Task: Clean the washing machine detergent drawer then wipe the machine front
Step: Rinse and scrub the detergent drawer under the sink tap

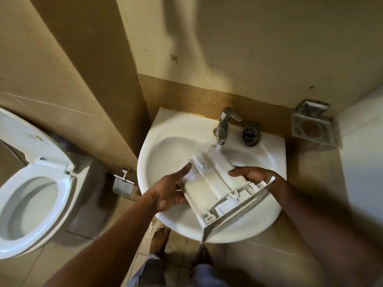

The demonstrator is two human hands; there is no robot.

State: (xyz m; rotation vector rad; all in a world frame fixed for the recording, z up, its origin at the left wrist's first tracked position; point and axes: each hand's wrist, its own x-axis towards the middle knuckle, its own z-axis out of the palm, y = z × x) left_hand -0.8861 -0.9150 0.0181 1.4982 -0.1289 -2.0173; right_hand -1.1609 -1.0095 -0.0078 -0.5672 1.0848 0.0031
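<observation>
View: head camera, looking down over a wash basin.
Task item: detergent drawer [207,191], white plastic, out of the machine and held over the sink [143,172] with its open compartments facing up.
Long axis: runs from near-right to far-left. The front panel [238,213] is the near end; the open back end is the far end, below the tap [224,123].
Water: a stream [217,147] runs from the tap and lands on the far end of the drawer.
Left hand [170,193]: grips the drawer's left side wall about mid-length, thumb lying along the top edge toward the far end, fingers underneath.
Right hand [253,175]: grips the right side wall just behind the front panel, thumb on top, fingers hidden below.
Key relation: the drawer lies between the two hands. The left hand is nearer the wet far end; the right hand is nearer the front panel, which appears to sit outside the stream.
Step in hand (judgement): rinsing. The machine front is not in view, so the wipe is not yet begun.
Next move (judgement): slide or tilt the drawer along its long axis to bring the near compartments under the stream.
Risk (judgement): wet plastic may slip; water lies on the floor [153,224] beside a bare foot [159,241].
Surroundings: strainer [250,135] on the sink ledge, soap holder [314,126] far right, toilet [20,129] left.
</observation>
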